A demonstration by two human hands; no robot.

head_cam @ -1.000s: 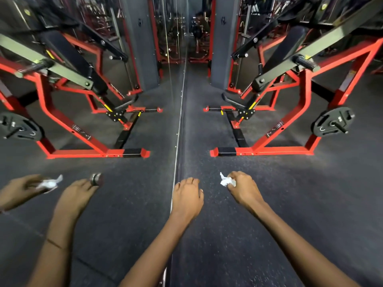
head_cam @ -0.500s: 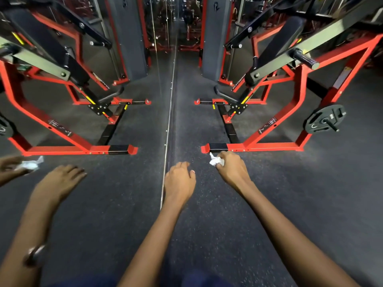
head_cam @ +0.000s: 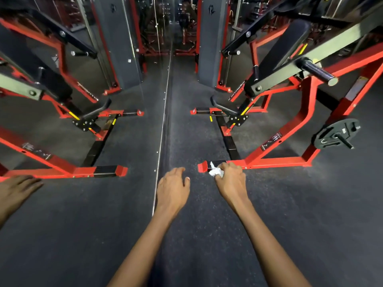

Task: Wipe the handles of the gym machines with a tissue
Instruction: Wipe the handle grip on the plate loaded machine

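My right hand (head_cam: 231, 182) grips a crumpled white tissue (head_cam: 216, 172), held out in front of me over the dark floor. The tissue sits just in front of the red base foot (head_cam: 202, 167) of the red gym machine (head_cam: 290, 125) on the right. That machine's black cylindrical handle (head_cam: 317, 71) sticks out at upper right, far above my hands. A smaller black handle (head_cam: 233, 53) shows further back. My left hand (head_cam: 173, 188) hangs beside the right one, fingers relaxed and holding nothing.
A wall mirror on the left, its edge (head_cam: 162, 125) running up the middle, repeats the machine and my arm (head_cam: 14, 191). A black weight plate (head_cam: 336, 133) hangs on a peg at right. Grey pillars (head_cam: 208, 38) stand behind. Dark rubber floor (head_cam: 310, 224) spreads around.
The view has moved forward and tilted down toward the machine's base. Both hands have travelled ahead, and the tissue now lies over the red base foot. The mirrored tissue hand has left view.
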